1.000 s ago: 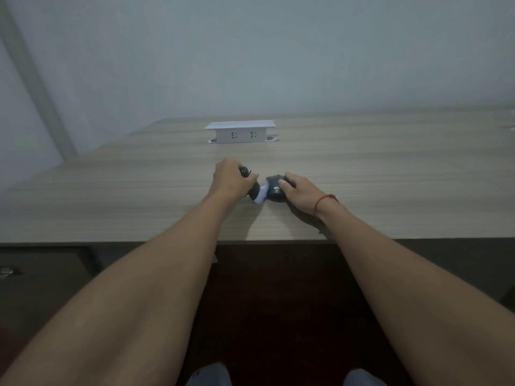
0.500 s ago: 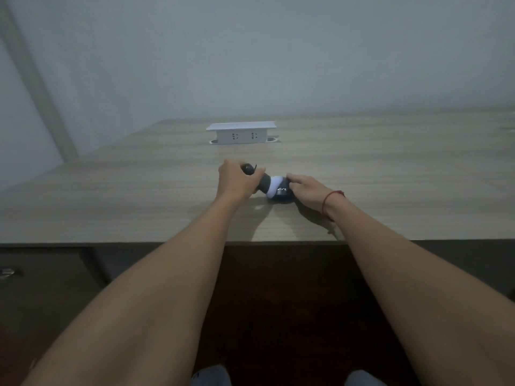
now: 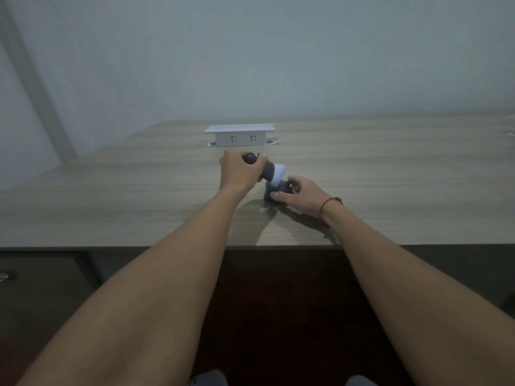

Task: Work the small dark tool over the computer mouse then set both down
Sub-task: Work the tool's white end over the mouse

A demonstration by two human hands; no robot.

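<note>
- Gripping the small dark tool with a rounded black handle and a white padded head point(image 3: 271, 174), our left hand point(image 3: 239, 174) is closed in a full fist round the handle, which gives firm control of the angle; the white head points down and to the right.
- We hold the dark, low-domed computer mouse point(image 3: 274, 190) with our right hand point(image 3: 302, 197), fingers curled over its right side and top, seemingly to keep it from sliding while the tool presses on it.
- The mouse sits on the pale wood-grain worktop point(image 3: 139, 196), near its front edge, between our two hands; the tool's white head meets its upper left side, though we cannot be sure of true contact.
- Most of the mouse is hidden by our right hand and the tool head.
- A white pop-up socket box point(image 3: 239, 135) stands further back on the worktop, well apart from the work.
- We judge the working step to be under way, with nothing set down yet.
</note>
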